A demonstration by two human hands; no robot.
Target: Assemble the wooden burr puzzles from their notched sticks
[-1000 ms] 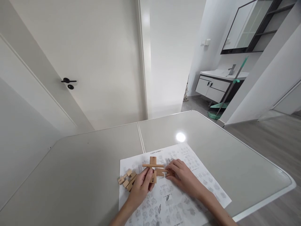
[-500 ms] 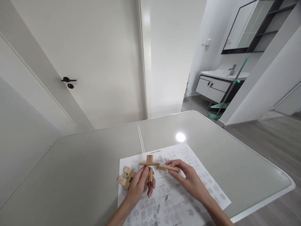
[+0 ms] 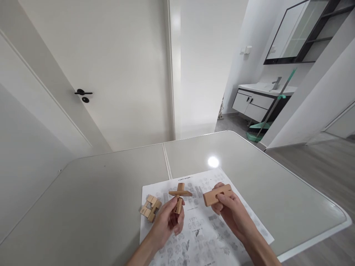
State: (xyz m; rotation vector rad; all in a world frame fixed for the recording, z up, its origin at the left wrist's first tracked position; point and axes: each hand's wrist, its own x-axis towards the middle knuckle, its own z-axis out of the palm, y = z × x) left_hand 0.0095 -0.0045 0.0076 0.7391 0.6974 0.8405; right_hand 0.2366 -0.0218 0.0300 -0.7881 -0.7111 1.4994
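My left hand [image 3: 168, 220] pinches a cross-shaped pair of wooden puzzle pieces [image 3: 180, 193], one flat piece lying across an upright one that bears a dark mark. To the right, my right hand [image 3: 230, 207] grips a separate wooden puzzle piece [image 3: 212, 196], a flat bar with a hole or notch near its middle. The thumb rests by that notch. Left of my left hand, a small cluster of pale wooden blocks [image 3: 150, 207] lies on the edge of a printed sheet [image 3: 205, 229]. Both hands are above this sheet, which carries rows of grey drawings.
The grey-white table [image 3: 111, 195] has a seam and a rounded right edge. Beyond it stands a white door [image 3: 133, 74] with a black handle [image 3: 83, 92]. At the right back are a washbasin cabinet [image 3: 252, 103] and a green dustpan [image 3: 254, 136].
The bar in my right hand has come apart from the pieces in my left hand, moved right and turned its broad face into view. The left-hand pieces have rotated slightly.
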